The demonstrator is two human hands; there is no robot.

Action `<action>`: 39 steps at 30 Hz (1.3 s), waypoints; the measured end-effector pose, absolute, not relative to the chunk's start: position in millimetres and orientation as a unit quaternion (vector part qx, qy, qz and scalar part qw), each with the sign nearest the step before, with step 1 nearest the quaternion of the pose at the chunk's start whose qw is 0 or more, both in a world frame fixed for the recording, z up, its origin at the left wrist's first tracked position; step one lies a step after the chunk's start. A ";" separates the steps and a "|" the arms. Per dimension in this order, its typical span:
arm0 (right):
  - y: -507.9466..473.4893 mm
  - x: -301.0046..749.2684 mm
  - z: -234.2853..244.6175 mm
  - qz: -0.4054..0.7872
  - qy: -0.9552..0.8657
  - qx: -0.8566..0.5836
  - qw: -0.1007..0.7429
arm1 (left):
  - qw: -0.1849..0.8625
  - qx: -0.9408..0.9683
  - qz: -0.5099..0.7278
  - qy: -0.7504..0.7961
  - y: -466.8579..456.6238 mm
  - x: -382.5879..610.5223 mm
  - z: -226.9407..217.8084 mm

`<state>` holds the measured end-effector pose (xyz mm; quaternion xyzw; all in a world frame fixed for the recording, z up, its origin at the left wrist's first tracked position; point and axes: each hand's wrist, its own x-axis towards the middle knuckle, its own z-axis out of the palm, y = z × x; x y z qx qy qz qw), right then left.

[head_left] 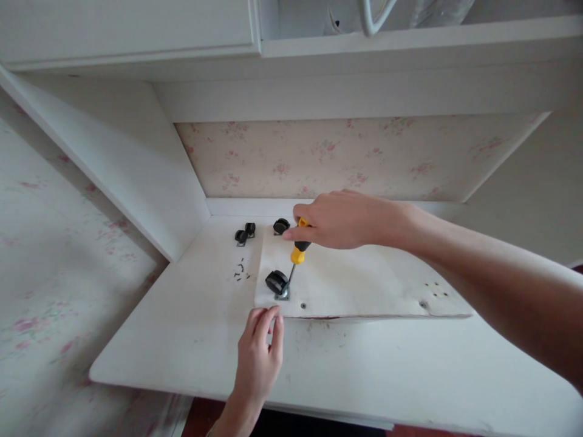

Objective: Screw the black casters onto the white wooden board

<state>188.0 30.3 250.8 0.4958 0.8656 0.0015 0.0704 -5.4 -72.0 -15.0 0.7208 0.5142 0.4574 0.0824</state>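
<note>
My right hand (339, 220) is closed around the yellow-and-black handle of a screwdriver (298, 249). Its tip points down at the metal plate of a black caster wheel (277, 283), which sits on the near left corner of a flat white board (364, 285). My left hand (258, 352) rests on the desk (182, 340) just in front of that corner, fingers bent, their tips touching the board's edge. It holds nothing.
Another caster (281, 226) sits at the board's far left corner and two more casters (245, 233) lie on the desk beyond. Several small dark screws (241, 271) are scattered left of the board. White side panels and an overhead shelf enclose the desk.
</note>
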 end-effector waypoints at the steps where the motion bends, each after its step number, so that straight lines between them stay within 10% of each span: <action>1: 28.5 187.9 251.3 -0.049 0.873 0.481 0.069 | 0.082 0.720 0.459 0.514 -72.0 -5.5 -15.2; 8: 25.9 181.0 251.5 0.062 0.857 0.504 0.084 | 0.078 0.726 0.457 0.508 -71.7 -5.7 -14.2; 13: 28.8 180.5 253.5 -0.098 0.877 0.462 0.087 | 0.074 0.724 0.462 0.507 -70.7 -5.6 -16.0; 18: 28.5 175.5 255.1 0.065 0.855 0.505 0.103 | 0.089 0.717 0.467 0.509 -70.7 -5.7 -16.3; 23: 28.3 177.6 255.4 -0.069 0.873 0.473 0.100 | 0.096 0.714 0.474 0.506 -71.4 -6.6 -14.0; 28: 29.1 174.4 250.2 0.075 0.858 0.501 0.080 | 0.106 0.716 0.475 0.500 -71.7 -7.5 -14.3; 33: 31.8 178.3 250.7 -0.075 0.881 0.460 0.084 | 0.086 0.717 0.483 0.496 -70.9 -7.2 -13.4; 39: 29.9 174.5 251.6 0.072 0.851 0.511 0.099 | 0.082 0.716 0.491 0.489 -70.6 -7.1 -14.7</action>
